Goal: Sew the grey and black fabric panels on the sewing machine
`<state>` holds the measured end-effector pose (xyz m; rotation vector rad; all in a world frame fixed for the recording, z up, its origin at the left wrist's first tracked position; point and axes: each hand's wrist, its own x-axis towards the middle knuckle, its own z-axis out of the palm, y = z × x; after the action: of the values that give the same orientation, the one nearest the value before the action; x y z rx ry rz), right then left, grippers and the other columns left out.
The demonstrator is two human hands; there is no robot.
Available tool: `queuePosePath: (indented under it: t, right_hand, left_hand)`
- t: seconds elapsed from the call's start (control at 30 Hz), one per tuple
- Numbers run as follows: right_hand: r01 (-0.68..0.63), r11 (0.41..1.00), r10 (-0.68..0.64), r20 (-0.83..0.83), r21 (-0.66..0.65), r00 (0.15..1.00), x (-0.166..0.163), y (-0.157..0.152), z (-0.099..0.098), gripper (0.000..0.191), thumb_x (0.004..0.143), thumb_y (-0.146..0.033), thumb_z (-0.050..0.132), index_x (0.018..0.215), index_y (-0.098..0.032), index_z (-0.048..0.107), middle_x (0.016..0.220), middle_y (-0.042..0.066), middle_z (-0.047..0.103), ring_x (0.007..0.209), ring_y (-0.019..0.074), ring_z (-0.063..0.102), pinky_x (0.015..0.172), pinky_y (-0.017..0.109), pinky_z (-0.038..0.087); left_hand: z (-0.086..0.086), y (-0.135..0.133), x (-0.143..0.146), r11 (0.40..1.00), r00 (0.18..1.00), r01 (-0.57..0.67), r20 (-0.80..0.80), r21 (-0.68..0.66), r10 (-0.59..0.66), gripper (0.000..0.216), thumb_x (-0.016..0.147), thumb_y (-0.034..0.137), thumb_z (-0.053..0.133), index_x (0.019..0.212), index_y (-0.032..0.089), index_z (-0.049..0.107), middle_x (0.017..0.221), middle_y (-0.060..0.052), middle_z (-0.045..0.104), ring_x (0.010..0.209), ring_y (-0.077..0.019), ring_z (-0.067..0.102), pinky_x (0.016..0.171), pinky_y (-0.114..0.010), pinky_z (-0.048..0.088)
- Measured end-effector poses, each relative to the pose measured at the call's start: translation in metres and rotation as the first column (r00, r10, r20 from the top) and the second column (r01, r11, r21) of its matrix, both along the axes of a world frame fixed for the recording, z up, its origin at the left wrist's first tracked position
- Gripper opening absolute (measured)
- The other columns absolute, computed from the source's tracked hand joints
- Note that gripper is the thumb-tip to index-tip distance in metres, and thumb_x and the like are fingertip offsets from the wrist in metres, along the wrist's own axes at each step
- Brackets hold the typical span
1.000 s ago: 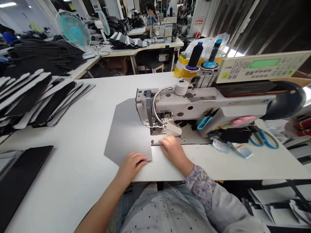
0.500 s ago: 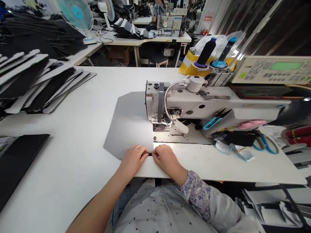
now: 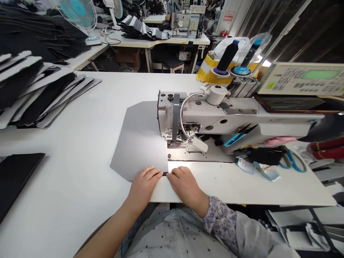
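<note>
A flat grey fabric panel [image 3: 139,139] with angled corners lies on the white table, its right edge at the sewing machine [image 3: 185,118]. My left hand [image 3: 145,186] is closed on the panel's near edge, fingers together on top and thumb mostly hidden. A short black strip [image 3: 165,174] shows at the panel's near right corner, between my two hands. My right hand [image 3: 185,184] pinches the strip's right end, its thumb and index fingertip close to the corner. The strip's ends are covered by my fingers.
Stacked black and grey pieces [image 3: 48,89] lie at the left, and a folded black piece [image 3: 18,179] is nearer. Blue-handled scissors [image 3: 295,161], a blue cutter [image 3: 236,138] and thread cones [image 3: 228,57] are on the right. The table's front edge [image 3: 166,201] is close to my body.
Both hands have shifted slightly nearer in view and flattened a little around the black strip. The view has moved a bit; the panel still lies beside the machine.
</note>
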<state>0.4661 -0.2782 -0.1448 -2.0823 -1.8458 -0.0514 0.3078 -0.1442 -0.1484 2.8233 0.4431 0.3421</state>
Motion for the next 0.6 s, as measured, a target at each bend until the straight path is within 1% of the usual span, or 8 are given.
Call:
queuePosePath:
  t: [0.07, 0.2, 0.27, 0.4, 0.6]
  right_hand:
    - [0.021, 1.0, -0.021, 0.03, 0.015, 0.999, 0.01, 0.011, -0.003, 0.015, 0.093, -0.017, 0.052, 0.094, -0.019, 0.067, 0.081, 0.005, 0.059, 0.076, 0.018, 0.05, 0.072, 0.032, 0.038]
    - [0.106, 0.992, -0.109, 0.063, 0.062, 0.992, 0.036, 0.042, -0.006, 0.02, 0.093, -0.016, 0.049, 0.099, -0.019, 0.068, 0.082, 0.007, 0.059, 0.077, 0.0191, 0.05, 0.073, 0.033, 0.038]
    - [0.128, 0.989, -0.134, 0.076, 0.076, 0.988, 0.044, 0.053, -0.006, 0.021, 0.093, -0.018, 0.048, 0.102, -0.018, 0.067, 0.083, 0.007, 0.06, 0.077, 0.0197, 0.051, 0.072, 0.033, 0.039]
    - [0.165, 0.984, -0.169, 0.057, 0.074, 0.984, 0.049, 0.061, -0.004, 0.023, 0.092, -0.017, 0.047, 0.104, -0.016, 0.067, 0.085, 0.008, 0.061, 0.075, 0.0191, 0.053, 0.069, 0.032, 0.041]
    - [0.201, 0.979, -0.202, 0.014, 0.02, 0.979, 0.05, 0.064, 0.002, 0.025, 0.092, -0.019, 0.049, 0.11, -0.016, 0.066, 0.089, 0.009, 0.063, 0.074, 0.0185, 0.057, 0.072, 0.031, 0.045]
  left_hand:
    - [0.001, 0.012, 0.017, 1.0, 1.0, -0.011, 0.004, -0.016, 0.011, 0.033, 0.092, 0.017, 0.043, 0.113, 0.027, 0.067, 0.115, -0.002, 0.068, 0.116, -0.0221, 0.057, 0.105, -0.041, 0.044]
    - [0.008, 0.041, 0.062, 0.999, 0.998, -0.048, 0.043, -0.016, 0.048, 0.028, 0.092, 0.019, 0.046, 0.104, 0.025, 0.07, 0.107, -0.003, 0.07, 0.107, -0.0214, 0.06, 0.099, -0.039, 0.048]
    - [0.01, 0.053, 0.077, 0.998, 0.997, -0.055, 0.062, -0.015, 0.056, 0.027, 0.092, 0.02, 0.045, 0.101, 0.024, 0.07, 0.105, -0.003, 0.071, 0.103, -0.0205, 0.061, 0.095, -0.037, 0.049]
    - [0.01, 0.064, 0.087, 0.999, 0.996, -0.025, 0.09, -0.028, 0.028, 0.026, 0.092, 0.022, 0.046, 0.1, 0.024, 0.071, 0.104, -0.003, 0.071, 0.1, -0.019, 0.062, 0.093, -0.036, 0.05]
    - [0.01, 0.071, 0.092, 1.0, 0.992, 0.011, 0.125, -0.015, -0.009, 0.025, 0.092, 0.021, 0.047, 0.099, 0.021, 0.071, 0.102, -0.004, 0.071, 0.098, -0.0185, 0.062, 0.092, -0.034, 0.049]
